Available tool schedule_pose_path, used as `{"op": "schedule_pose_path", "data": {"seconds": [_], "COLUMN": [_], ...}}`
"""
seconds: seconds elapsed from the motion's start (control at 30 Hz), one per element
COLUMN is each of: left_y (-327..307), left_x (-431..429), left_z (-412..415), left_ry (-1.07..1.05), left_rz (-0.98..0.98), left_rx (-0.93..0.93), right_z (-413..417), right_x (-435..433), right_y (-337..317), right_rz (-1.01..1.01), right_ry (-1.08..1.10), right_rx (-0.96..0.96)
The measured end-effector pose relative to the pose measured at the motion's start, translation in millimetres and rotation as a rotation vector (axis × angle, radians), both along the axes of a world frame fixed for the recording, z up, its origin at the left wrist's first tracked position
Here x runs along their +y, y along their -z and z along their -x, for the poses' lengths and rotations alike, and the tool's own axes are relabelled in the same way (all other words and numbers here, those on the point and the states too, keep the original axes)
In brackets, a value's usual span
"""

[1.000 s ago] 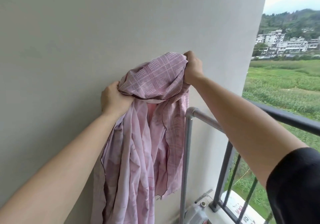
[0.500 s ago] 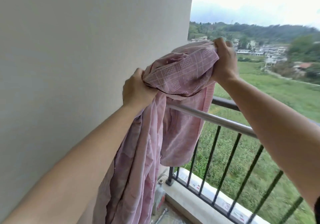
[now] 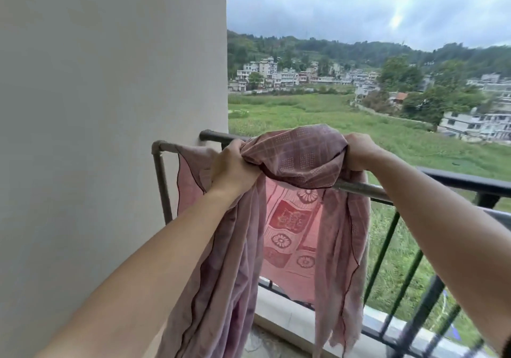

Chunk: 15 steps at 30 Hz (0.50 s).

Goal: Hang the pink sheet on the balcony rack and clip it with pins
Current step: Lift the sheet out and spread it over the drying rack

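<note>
the pink sheet (image 3: 298, 156) lies bunched on top of the grey rack rail (image 3: 362, 187), and its long folds hang below the rail. the left grip (image 3: 233, 168) is curled tight round one end of the bunch, just above the rail. the right grip (image 3: 359, 151) clutches the other end, also above the rail.

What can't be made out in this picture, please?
Head view:
Middle of the rack bar: hidden by the bunched pink sheet.
Fingertips of left hand and right hand: buried in its folds.
Its lower end: cut off by the bottom edge.
No pins in view.
</note>
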<state>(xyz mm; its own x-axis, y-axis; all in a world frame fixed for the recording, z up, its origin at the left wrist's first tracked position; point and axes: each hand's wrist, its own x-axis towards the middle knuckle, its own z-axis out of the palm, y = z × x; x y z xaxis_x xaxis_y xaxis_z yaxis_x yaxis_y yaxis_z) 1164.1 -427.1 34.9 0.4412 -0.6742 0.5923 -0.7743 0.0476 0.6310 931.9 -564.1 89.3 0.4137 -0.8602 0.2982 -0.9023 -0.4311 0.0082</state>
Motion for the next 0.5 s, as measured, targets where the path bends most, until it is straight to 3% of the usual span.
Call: {"op": "schedule_pose_path", "data": {"seconds": [0.23, 0.33, 0.5], "left_y": [9, 25, 48], "left_x": [-7, -7, 0], "left_z": [111, 150, 183], "left_ry": [-0.041, -0.066, -0.116], "left_rz": [-0.008, -0.051, -0.132], "left_rx": [0.082, 0.116, 0.185], "right_z": [108, 143, 167], "right_x": [22, 33, 54], "right_y": [9, 20, 22], "right_rz": [-0.054, 0.012, -0.14], "right_ry": [0.117, 0.125, -0.047], "right_rx": [-0.184, -0.239, -0.657]}}
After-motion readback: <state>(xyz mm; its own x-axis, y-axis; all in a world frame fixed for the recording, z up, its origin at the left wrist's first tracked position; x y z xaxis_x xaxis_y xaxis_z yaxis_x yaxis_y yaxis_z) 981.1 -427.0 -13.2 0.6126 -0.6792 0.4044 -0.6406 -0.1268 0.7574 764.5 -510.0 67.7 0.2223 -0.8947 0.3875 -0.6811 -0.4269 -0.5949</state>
